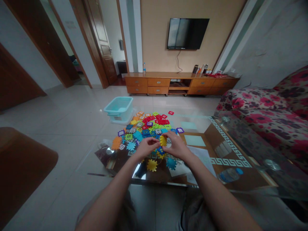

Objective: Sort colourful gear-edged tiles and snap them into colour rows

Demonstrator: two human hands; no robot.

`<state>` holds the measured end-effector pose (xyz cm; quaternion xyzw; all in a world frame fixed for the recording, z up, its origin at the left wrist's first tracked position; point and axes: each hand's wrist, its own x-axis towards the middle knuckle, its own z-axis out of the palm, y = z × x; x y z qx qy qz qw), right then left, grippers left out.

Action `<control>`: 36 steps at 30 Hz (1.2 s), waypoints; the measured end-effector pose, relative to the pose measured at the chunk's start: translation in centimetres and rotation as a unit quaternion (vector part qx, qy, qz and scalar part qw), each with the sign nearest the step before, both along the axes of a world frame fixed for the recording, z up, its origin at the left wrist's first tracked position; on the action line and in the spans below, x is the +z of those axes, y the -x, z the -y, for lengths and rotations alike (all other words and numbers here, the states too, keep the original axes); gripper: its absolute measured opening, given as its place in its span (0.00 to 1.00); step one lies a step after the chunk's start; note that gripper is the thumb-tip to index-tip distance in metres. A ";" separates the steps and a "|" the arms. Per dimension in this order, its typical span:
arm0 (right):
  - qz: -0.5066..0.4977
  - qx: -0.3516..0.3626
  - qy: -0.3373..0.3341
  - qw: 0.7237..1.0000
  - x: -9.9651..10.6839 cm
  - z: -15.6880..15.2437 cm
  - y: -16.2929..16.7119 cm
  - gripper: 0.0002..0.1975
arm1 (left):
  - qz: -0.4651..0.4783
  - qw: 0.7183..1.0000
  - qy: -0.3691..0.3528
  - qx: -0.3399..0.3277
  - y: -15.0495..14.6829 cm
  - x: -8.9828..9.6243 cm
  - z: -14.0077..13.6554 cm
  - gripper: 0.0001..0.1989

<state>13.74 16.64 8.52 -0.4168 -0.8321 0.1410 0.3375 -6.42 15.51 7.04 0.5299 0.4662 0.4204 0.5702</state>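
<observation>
Above the glass table, a yellow interlocking plastic tile (163, 140) with notched edges is held upright between my two hands. My right hand (175, 146) grips it from the right, thumb below and fingers above. From the other side, my left hand (147, 148) has its thumb and fingertips pinched at the tile's left edge; its other fingers are curled. Just beneath are blue and yellow tiles (160, 153), partly hidden by my hands. Nearer to me lie a loose yellow tile (152, 165) and a blue tile (171, 163).
A heap of mixed tiles (156, 120) covers the table's far left part. Beyond its left corner stands a turquoise plastic tub (119, 107). White paper sheets (202, 157) and a lying water bottle (229, 175) are on the right. A flowered sofa (262, 106) borders the right side.
</observation>
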 end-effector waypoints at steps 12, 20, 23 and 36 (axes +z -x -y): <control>0.020 0.016 0.001 1.000 0.0 0.5 0.3 0.24 | -0.049 0.998 -0.020 -0.026 -0.1 0.1 0.2 0.13; 0.027 0.025 -0.002 0.999 0.0 0.4 0.3 0.23 | -0.043 0.999 -0.010 -0.006 -0.4 0.2 0.3 0.09; 0.031 0.021 0.002 0.999 0.1 0.5 0.3 0.23 | -0.043 0.999 -0.009 -0.011 -0.4 0.2 0.3 0.09; 0.059 0.034 -0.012 0.998 1.2 1.4 1.3 0.24 | -0.010 1.000 0.002 -0.012 -0.9 0.4 0.6 0.13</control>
